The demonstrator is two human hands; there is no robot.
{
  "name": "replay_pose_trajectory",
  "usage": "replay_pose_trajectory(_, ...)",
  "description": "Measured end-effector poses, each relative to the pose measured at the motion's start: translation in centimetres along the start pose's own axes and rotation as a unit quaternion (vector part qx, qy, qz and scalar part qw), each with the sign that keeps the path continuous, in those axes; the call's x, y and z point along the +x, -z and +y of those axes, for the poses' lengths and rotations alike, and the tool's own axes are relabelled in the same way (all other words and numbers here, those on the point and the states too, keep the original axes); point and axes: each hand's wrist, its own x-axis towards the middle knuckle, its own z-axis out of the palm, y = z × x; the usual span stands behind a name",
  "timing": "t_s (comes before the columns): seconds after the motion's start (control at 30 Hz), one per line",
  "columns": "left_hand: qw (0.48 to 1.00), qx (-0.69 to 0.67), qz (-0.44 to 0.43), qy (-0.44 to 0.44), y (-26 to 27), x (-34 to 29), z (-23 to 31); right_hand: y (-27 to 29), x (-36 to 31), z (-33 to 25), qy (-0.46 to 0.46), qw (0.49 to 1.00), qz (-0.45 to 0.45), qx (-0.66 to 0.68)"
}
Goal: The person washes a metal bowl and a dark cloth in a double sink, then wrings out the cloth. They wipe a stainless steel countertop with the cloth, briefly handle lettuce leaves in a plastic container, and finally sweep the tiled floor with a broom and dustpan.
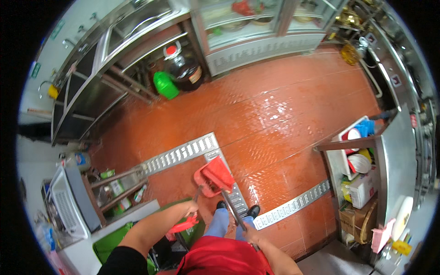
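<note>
My left hand [187, 210] is closed round the thin upright handle of a red dustpan [200, 178]. The dustpan rests on the wet tiled floor in front of my feet. My right hand [250, 234] grips the metal pole of a broom [220, 172], whose red head lies over the dustpan's right side, beside the drain grate. Whatever is in the dustpan is hidden by the broom head. Just under my left hand is a bright red item [184, 224], its kind unclear, near a green bin [195, 224].
Metal drain grates [183, 153] cross the reddish floor [284, 110]. A green bottle [166, 85] and a large dark jug [185, 73] stand under the sink counter [137, 27]. A glass-door fridge [261, 50] is ahead. Shelving with boxes [363, 189] is on the right.
</note>
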Motion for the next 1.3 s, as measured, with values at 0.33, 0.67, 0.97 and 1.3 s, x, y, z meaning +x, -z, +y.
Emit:
replay_pose_trajectory(0.33, 0.964, -0.236, -0.120, -0.025, 3.9, -2.9, 8.8, 21.5, -6.2, -4.5, -0.059, 0.977, 0.197, 0.049)
replay_pose_trajectory(0.67, 0.909, -0.395, -0.120, -0.057, 0.4, -16.7, 24.4, 35.0, 14.4, -10.9, -0.114, 0.954, 0.231, 0.155)
replay_pose_trajectory(0.97, 0.894, -0.441, -0.069, -0.047, 0.5, -23.3, 36.9, 61.0, 32.9, -5.4, -0.078, 0.793, 0.541, 0.269)
replay_pose_trajectory(1.3, 0.930, -0.357, -0.076, -0.035, 4.7, -22.7, 50.5, 74.8, 17.0, 9.8, -0.108, 0.818, 0.523, 0.213)
